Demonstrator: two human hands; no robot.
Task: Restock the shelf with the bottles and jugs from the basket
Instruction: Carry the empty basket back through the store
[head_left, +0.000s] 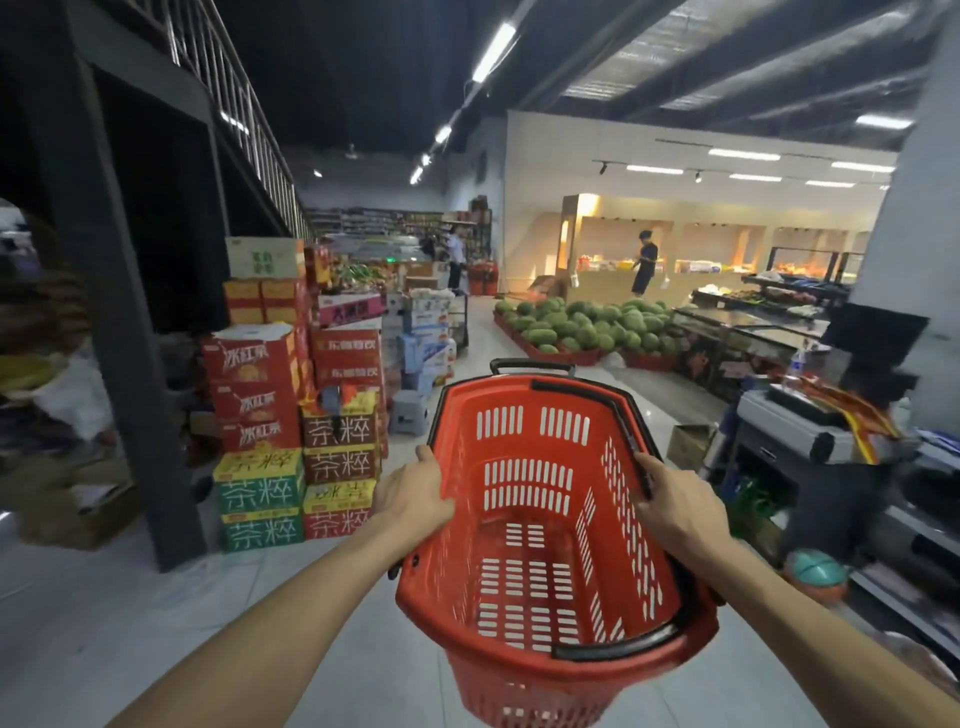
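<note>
A red plastic shopping basket (524, 447) with slotted walls and black handles hangs in front of me, tilted so its inside faces me. Nothing lies in it; no bottles or jugs show inside. My left hand (415, 493) grips the basket's left rim. My right hand (675, 499) grips the right rim with its black handle. Both forearms reach in from the bottom of the view.
Stacked drink cartons (291, 415) stand at left beside a dark steel stair column (130, 364). A small grey stool (409, 413) sits ahead. A watermelon pile (587, 325) lies further on. A counter with a scale (810, 421) stands at right. Two people stand far off.
</note>
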